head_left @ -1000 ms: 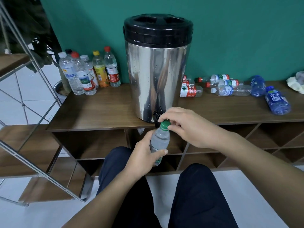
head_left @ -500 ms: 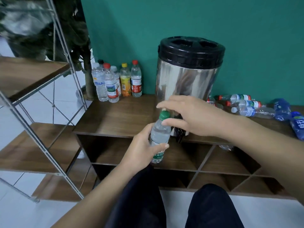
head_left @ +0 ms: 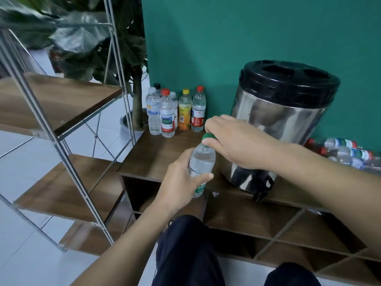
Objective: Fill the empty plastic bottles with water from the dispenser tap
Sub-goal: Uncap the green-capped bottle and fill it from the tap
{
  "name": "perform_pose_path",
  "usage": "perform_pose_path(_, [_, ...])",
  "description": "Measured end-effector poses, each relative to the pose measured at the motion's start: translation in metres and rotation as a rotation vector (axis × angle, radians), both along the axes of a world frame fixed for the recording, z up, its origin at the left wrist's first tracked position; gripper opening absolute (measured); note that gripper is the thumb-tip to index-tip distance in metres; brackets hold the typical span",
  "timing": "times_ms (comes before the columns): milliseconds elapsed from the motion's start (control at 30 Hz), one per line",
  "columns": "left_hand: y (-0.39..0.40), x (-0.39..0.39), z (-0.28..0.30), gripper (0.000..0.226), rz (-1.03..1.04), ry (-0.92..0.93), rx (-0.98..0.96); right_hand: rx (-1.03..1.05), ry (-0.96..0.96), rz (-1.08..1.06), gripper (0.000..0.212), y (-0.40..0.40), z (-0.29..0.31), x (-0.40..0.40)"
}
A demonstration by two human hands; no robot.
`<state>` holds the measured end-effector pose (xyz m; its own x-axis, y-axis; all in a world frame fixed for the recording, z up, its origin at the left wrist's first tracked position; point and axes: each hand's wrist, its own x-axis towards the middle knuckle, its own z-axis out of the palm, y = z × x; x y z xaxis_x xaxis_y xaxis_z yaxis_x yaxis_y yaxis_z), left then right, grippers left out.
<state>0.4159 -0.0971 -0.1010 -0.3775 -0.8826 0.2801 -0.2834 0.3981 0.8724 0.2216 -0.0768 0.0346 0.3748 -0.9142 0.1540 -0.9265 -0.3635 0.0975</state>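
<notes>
Standing upright at cabinet's left rear: capped bottles (head_left: 171,112). Left hand (head_left: 181,180) grips water-filled bottle (head_left: 201,162) around its body, before the cabinet top (head_left: 156,157). Right hand (head_left: 237,141) pinches its green cap (head_left: 207,137). Dispenser (head_left: 282,124), black tap (head_left: 262,187); empty bottles (head_left: 346,150) lying rightmost.

A steel water dispenser (head_left: 276,129) is borne by a low wooden cabinet (head_left: 162,155). Upright capped bottles (head_left: 175,112) are grouped at its back left; others (head_left: 348,151) are laid flat at right.
</notes>
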Motion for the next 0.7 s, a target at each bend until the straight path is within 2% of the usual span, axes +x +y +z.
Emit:
perform_pose_path(100, [-0.011, -0.001, -0.003, 0.067, 0.024, 0.015, 0.007, -0.172, 0.073, -0.040, 0.040, -0.015, -0.006, 0.012])
perform_pose_path(200, [-0.022, -0.001, -0.006, 0.067, 0.055, 0.024, 0.034, -0.161, 0.007, -0.055, 0.042, -0.031, -0.011, 0.019])
perform_pose_path(333, [-0.047, 0.006, -0.013, 0.066, 0.096, 0.030, 0.039, -0.117, -0.296, 0.010, 0.041, -0.054, -0.027, 0.019])
perform_pose_path(433, [-0.073, 0.010, -0.016, 0.068, 0.152, 0.046, 0.043, -0.104, -0.513, 0.008, 0.029, -0.075, -0.039, 0.022])
perform_pose_path(500, [-0.090, 0.013, -0.019, 0.066, 0.187, 0.070, 0.055, -0.094, -0.568, -0.006, 0.023, -0.093, -0.050, 0.026])
perform_pose_path(600, [-0.113, 0.018, -0.024, 0.065, 0.194, 0.118, 0.073, -0.081, -0.659, -0.043, 0.036, -0.118, -0.064, 0.034])
perform_pose_path(700, [-0.128, 0.021, -0.028, 0.067, 0.182, 0.135, 0.079, -0.081, -0.763, -0.081, 0.035, -0.134, -0.071, 0.044])
